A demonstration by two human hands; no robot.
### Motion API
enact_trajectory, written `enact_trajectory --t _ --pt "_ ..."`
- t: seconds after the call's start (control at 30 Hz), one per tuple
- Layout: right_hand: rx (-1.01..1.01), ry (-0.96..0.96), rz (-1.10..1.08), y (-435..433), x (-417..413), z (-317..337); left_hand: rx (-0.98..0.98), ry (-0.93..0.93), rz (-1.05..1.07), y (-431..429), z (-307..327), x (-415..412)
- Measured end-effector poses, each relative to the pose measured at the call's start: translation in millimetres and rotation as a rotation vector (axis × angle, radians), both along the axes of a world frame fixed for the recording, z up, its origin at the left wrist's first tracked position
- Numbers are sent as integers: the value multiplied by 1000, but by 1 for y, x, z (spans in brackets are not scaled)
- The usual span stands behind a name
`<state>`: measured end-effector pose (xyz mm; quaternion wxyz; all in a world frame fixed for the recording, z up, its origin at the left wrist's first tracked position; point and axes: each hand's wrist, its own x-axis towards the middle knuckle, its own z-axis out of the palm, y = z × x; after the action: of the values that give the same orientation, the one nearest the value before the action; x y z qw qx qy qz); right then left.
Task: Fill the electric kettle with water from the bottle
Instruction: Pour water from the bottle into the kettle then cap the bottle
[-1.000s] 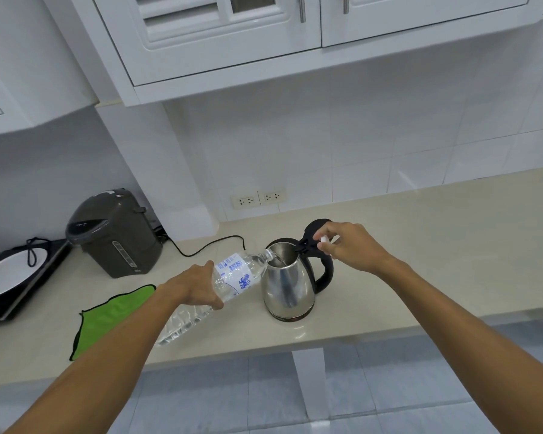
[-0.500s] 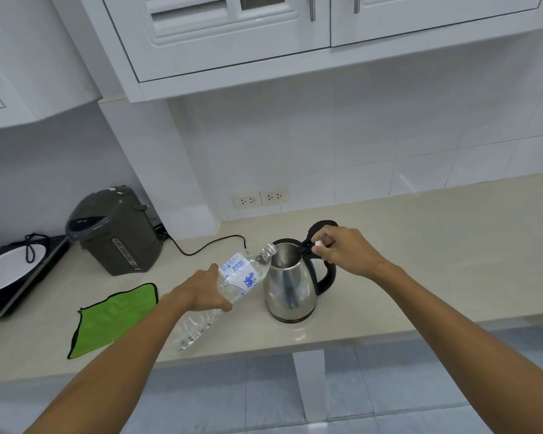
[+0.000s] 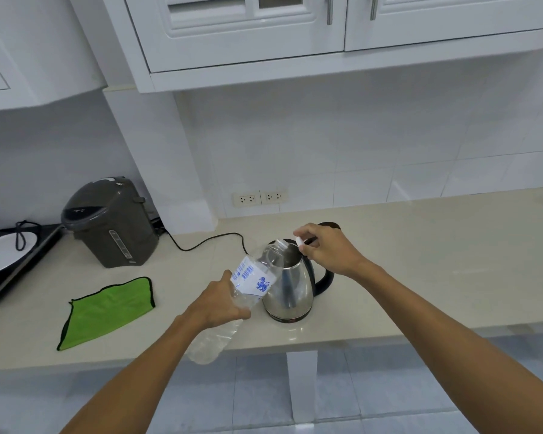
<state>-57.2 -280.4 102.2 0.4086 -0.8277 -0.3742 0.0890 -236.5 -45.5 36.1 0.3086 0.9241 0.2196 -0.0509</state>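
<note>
Since the earlier frame you have raised the bottle base; its mouth now sits over the kettle opening. Long axis runs base-low toward you, neck up-right. Your left hand clasps its middle; your right hand pinches the white cap. Kettle stands near the counter front edge.

Single head view: looks forward-down, near, over counter toward tiled wall.
</note>
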Motion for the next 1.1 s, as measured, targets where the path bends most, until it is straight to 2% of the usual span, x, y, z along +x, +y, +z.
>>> enact_trajectory --t 0.3,0.47,0.67,0.8,1.0,1.1 --pt "-4 -28 26 3 -6 11 -60 -81 -56 -18 -1 0" --pt "-24 -39 111 -5 -2 18 -73 -82 -90 -19 -3 -1" --pt "-61 27 180 -12 8 22 -61 -81 -134 -20 -4 -2" --pt "-163 33 118 -10 12 19 -46 -85 -155 -21 -6 -2" --pt "-289 -159 18 3 4 13 -53 -78 -167 -24 -7 0" --pt "-300 -100 18 4 3 12 -47 -68 -168 -24 -10 -1"
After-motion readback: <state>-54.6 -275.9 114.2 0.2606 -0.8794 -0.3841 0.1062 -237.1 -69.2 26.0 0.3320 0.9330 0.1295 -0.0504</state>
